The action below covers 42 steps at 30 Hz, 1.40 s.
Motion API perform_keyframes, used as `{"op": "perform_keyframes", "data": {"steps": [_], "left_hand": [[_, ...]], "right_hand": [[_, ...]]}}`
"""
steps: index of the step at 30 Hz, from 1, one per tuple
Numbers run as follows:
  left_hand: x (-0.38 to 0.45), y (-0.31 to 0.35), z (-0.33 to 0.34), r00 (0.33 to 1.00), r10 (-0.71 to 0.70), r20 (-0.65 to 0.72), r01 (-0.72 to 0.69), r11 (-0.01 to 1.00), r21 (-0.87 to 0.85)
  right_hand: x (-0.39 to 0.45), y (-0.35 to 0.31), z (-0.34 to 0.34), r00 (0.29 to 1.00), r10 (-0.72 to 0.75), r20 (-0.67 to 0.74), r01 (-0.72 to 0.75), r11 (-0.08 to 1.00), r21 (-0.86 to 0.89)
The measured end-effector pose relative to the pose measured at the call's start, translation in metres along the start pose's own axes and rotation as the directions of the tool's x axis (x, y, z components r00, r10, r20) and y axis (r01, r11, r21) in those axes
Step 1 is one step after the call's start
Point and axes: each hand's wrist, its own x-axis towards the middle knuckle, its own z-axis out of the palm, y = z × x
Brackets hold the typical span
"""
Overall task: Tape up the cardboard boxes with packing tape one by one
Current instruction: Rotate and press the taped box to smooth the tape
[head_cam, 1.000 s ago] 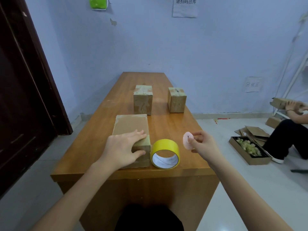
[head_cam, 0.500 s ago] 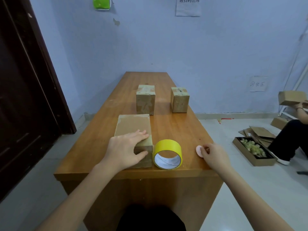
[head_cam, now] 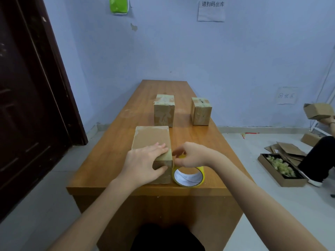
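The near box [head_cam: 151, 142] lies flat at the front edge of the tabletop [head_cam: 108, 156], its long side running away from the person. The left hand [head_cam: 145, 164] rests on its near end, fingers laid straight across the top and thumb down the front face, pressing rather than clutching. A pale strip of tape shows along the box's right top edge beside the fingertips.

The tape roll [head_cam: 188, 175], yellow with a white core, stands on edge just right of the box, touching or nearly touching its side, its open hole facing the person. The right hand [head_cam: 190, 155] sits over the top of the roll with fingers curled, thumb and forefinger pinched at the roll's upper rim next to the box corner; whether they hold a loose tape end cannot be told.

Farther back on the tabletop stand two upright boxes, well apart from the near one: the left box [head_cam: 164, 111] and the right box [head_cam: 201, 112], both with tape across their tops.

On the floor to the right lie flattened cardboard [head_cam: 284, 148] and a tray [head_cam: 282, 169] of pale green bits. A second person [head_cam: 319, 156] sits at the right edge, holding up a small carton [head_cam: 318, 110]. A dark door [head_cam: 30, 98] fills the left, and a paper sign [head_cam: 211, 9] hangs on the blue wall
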Motion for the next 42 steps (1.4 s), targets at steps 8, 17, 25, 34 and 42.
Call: {"op": "perform_keyframes", "data": {"steps": [8, 17, 25, 34, 42], "left_hand": [[0.001, 0.001, -0.001, 1.0, 0.007, -0.002, -0.007, 1.0, 0.014], [-0.001, 0.003, 0.0, 1.0, 0.022, -0.012, -0.022, 1.0, 0.02], [0.0, 0.005, 0.001, 1.0, 0.026, 0.005, -0.026, 0.999, 0.045], [0.001, 0.006, 0.001, 0.999, 0.04, 0.013, -0.041, 0.998, 0.055], [0.001, 0.003, 0.001, 0.997, 0.065, 0.031, -0.066, 0.997, 0.036]], "right_hand": [[-0.006, 0.011, 0.0, 0.991, 0.066, 0.115, -0.107, 0.913, 0.394], [-0.013, 0.015, 0.016, 0.99, 0.136, -0.04, -0.111, 0.916, 0.386], [-0.026, 0.005, 0.02, 0.989, 0.144, -0.043, -0.109, 0.884, 0.455], [-0.035, -0.005, 0.021, 0.977, 0.173, -0.122, -0.116, 0.92, 0.374], [-0.04, 0.011, 0.003, 0.982, 0.187, -0.017, -0.146, 0.816, 0.559]]}}
